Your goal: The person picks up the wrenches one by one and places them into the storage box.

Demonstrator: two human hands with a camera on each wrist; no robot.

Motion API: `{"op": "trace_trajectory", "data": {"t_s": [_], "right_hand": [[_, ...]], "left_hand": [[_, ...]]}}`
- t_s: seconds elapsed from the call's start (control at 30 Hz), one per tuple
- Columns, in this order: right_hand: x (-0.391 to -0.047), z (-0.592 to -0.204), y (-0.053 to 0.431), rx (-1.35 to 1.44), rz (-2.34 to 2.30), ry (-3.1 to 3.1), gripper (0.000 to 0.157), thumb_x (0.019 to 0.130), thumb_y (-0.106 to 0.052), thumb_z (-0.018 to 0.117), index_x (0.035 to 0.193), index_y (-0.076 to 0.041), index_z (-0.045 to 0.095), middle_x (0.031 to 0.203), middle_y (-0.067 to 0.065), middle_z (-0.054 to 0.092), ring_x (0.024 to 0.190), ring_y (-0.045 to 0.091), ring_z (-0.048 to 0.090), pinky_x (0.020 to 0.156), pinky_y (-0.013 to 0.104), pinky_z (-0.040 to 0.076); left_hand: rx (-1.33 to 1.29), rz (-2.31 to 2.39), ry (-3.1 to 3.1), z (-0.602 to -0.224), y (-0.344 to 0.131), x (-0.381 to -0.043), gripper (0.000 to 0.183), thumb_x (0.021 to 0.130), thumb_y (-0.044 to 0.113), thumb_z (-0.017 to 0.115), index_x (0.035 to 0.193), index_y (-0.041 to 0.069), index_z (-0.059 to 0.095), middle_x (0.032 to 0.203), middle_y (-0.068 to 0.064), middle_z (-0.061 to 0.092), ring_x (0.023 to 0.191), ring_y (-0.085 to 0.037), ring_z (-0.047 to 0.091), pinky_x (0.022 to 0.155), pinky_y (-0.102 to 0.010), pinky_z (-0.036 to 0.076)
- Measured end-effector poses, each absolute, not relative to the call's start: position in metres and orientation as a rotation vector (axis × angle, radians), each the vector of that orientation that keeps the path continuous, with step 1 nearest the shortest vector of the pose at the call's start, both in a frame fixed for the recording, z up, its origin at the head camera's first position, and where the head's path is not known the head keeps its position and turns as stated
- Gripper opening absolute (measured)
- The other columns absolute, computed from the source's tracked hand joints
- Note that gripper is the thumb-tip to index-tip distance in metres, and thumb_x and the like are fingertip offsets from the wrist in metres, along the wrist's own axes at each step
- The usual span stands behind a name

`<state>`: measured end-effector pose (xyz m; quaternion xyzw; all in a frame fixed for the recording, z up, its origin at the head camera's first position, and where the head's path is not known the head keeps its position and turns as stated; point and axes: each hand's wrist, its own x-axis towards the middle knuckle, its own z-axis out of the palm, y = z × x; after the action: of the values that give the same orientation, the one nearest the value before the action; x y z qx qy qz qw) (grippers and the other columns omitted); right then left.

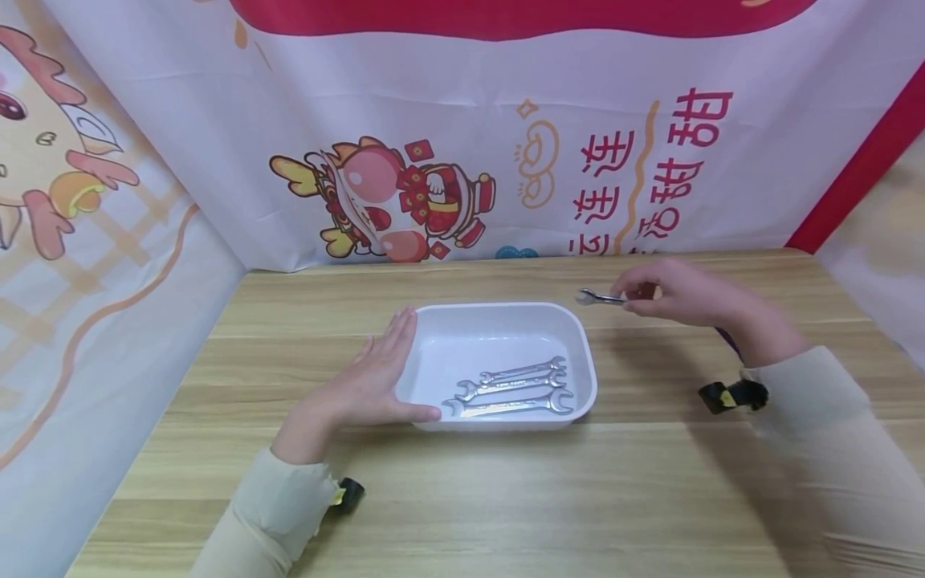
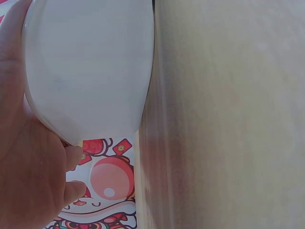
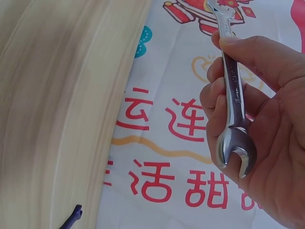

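Note:
A white plastic basin [image 1: 506, 321] stands on the wooden table, with three silver open-end wrenches [image 1: 516, 385] lying side by side in its front right part. My left hand [image 1: 372, 377] rests against the basin's left end, fingers straight along its side and thumb along the front rim. The left wrist view has the basin's outer wall [image 2: 90, 71] beside the palm. Beyond the basin's right back corner, my right hand [image 1: 672, 293] holds another silver open-end wrench [image 3: 233, 90] above the table. Thumb and fingers pinch its shaft, and one jaw end points toward the basin.
The wooden table [image 1: 462, 498] reaches back to a white printed cloth [image 1: 506, 104] hanging behind it. Another printed cloth [image 1: 108, 281] hangs at the left. A slim dark purple thing with a forked tip [image 3: 72, 217] lies on the table near the right wrist.

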<state>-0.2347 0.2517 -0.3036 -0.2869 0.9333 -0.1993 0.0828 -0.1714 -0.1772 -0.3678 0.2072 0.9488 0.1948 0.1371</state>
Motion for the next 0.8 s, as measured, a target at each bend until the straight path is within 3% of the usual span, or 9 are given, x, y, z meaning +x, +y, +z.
{"op": "trace_trajectory", "data": {"t_s": [0.8], "right_hand": [[-0.234,-0.303,0.213,-1.058,-0.711,2.733,0.021,0.094,-0.009,0.066,0.112,-0.015,0.074,0.094,-0.003,0.071,0.084,0.010,0.061,0.074,0.026,0.056]], "left_hand": [[0.598,0.579,2.741,-0.368,-0.178,-0.172,0.135,0.071,0.072,0.073,0.159,0.018,-0.013,0.168,0.001,-0.015,0.156,-0.020,-0.011,0.124,-0.060,0.003]]}}
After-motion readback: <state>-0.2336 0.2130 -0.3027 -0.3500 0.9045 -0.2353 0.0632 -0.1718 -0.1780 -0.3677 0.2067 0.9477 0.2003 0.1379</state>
